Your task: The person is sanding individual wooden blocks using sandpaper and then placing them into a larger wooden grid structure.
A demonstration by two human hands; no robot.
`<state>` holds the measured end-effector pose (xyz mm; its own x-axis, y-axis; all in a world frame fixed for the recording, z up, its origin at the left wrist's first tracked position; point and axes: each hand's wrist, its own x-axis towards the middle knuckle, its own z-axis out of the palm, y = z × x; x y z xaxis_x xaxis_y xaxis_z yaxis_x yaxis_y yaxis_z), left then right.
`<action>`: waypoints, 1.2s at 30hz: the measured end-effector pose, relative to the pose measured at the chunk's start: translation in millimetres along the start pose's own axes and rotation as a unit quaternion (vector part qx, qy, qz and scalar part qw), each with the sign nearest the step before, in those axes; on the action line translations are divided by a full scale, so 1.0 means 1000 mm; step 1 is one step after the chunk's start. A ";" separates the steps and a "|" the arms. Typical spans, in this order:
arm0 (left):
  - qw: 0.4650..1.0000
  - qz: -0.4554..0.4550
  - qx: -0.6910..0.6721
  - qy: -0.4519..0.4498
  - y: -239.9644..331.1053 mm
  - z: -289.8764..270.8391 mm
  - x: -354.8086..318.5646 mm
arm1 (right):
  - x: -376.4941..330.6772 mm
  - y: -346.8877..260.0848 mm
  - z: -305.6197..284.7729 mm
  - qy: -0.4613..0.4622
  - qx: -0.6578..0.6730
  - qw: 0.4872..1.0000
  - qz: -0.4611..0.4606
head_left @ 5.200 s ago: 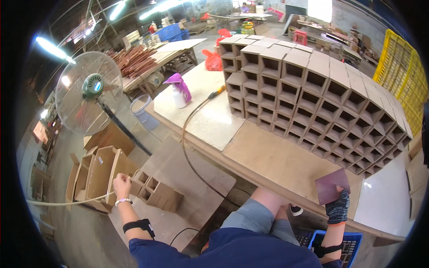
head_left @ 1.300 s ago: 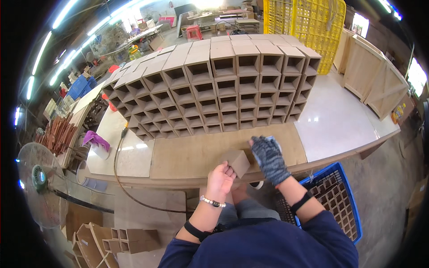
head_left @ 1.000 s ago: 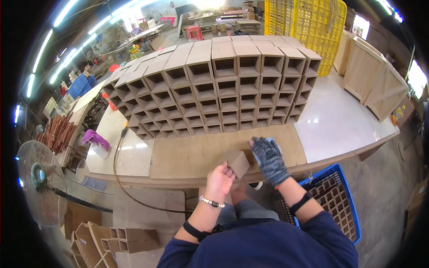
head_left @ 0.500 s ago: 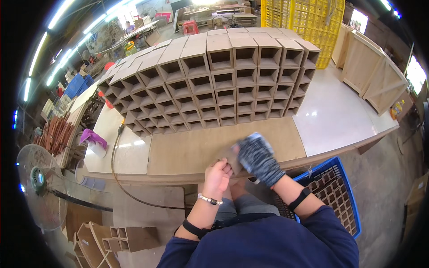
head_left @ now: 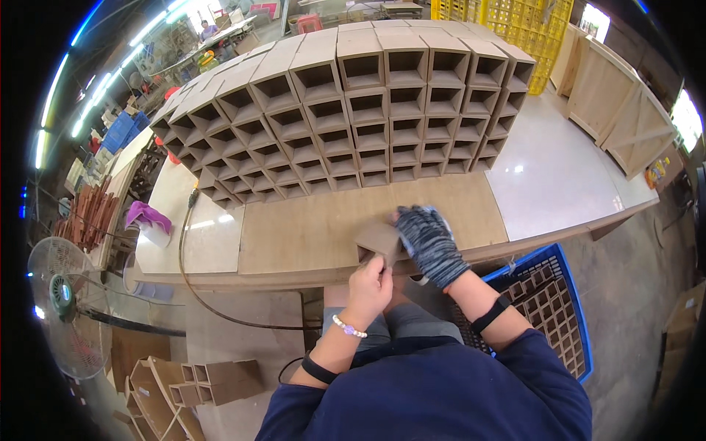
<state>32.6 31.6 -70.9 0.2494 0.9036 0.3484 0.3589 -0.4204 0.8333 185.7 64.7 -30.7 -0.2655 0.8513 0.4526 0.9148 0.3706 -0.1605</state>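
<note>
A: Item 1, grip. Left hand, bare, bead bracelet at the wrist, fingers curled shut on the near lower corner of a small open wooden box. Right hand, in a dark knitted glove, laid flat over the box's right side, fingers spread and pressing on it; cannot tell whether the fingers close around the far edge.

B: Position of the box?

A: At the near edge of the workbench, just in front of the torso, tilted, resting against the bench edge, between both hands.

B: Item 2, surroundings on the bench?

A: Large stack of identical open wooden boxes, arranged in rows as a honeycomb wall, openings facing the wearer, standing at the far half of the bench, well apart from the held box. Glossy white panels left and right of the brown board. Purple cloth over a white container at the left end. Brown cable trailing from the bench down past its front edge.

B: Item 3, floor level?

A: Blue plastic crate at the right, beside the right forearm. Standing fan at the left. Loose wooden box assemblies at lower left. Yellow crates behind the stack.
</note>
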 end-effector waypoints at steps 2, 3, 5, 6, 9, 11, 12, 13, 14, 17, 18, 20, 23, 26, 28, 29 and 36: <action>0.998 0.035 0.053 -0.004 0.003 0.001 0.001 | -0.009 -0.003 0.009 0.014 -0.020 0.999 -0.032; 0.998 0.031 0.053 -0.003 0.001 0.001 0.000 | -0.010 -0.015 0.001 0.027 -0.039 0.997 -0.064; 1.000 0.027 0.002 0.014 -0.001 0.001 0.001 | -0.009 -0.029 -0.012 -0.023 0.052 0.993 -0.108; 1.000 0.027 0.002 0.013 0.001 -0.001 0.000 | -0.004 -0.025 -0.011 -0.080 0.030 0.993 -0.080; 0.998 0.021 0.048 -0.016 0.009 -0.004 -0.001 | -0.014 0.018 0.022 0.015 -0.004 1.000 0.022; 1.000 0.007 0.016 -0.015 0.003 -0.001 -0.001 | -0.023 0.031 0.029 0.061 -0.052 0.997 0.002; 1.000 0.005 0.017 -0.010 -0.001 0.000 0.001 | -0.017 0.018 0.019 0.060 -0.050 0.997 -0.002; 1.000 -0.002 -0.011 0.004 -0.003 0.001 0.000 | -0.010 -0.009 -0.006 -0.010 -0.021 0.999 -0.031; 0.999 -0.004 -0.039 0.016 -0.003 0.001 0.001 | -0.007 -0.025 -0.021 -0.077 0.006 0.995 -0.056; 0.991 -0.013 -0.130 0.039 -0.004 0.006 0.001 | -0.021 -0.016 0.009 0.075 0.068 0.981 -0.163; 0.991 -0.013 -0.130 0.038 -0.003 0.004 0.002 | 0.013 -0.023 -0.023 -0.213 0.000 0.977 0.017; 0.998 -0.037 -0.048 -0.010 0.002 -0.003 0.003 | -0.006 0.014 0.007 -0.035 -0.008 0.998 0.044; 0.997 -0.043 -0.062 -0.007 -0.006 -0.002 0.005 | -0.010 -0.003 0.005 0.072 -0.033 0.996 -0.037; 0.971 -0.085 -0.214 0.068 -0.010 0.011 0.000 | -0.016 -0.021 0.002 0.035 0.018 0.996 -0.082; 0.986 -0.078 -0.144 0.024 -0.002 -0.001 0.004 | 0.005 -0.012 -0.003 -0.153 -0.049 0.987 0.017; 0.995 -0.066 -0.073 -0.018 0.005 -0.007 0.005 | -0.018 0.017 0.025 0.068 -0.065 0.996 -0.006; 0.972 -0.062 -0.214 0.075 -0.015 0.011 0.002 | -0.016 -0.021 -0.007 0.020 0.046 0.992 -0.113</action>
<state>37.2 38.8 -87.5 0.0825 0.9602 0.2668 -0.0370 -0.2646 0.9637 172.9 40.6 -28.5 -0.4476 0.7278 0.5195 0.8010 0.5846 -0.1289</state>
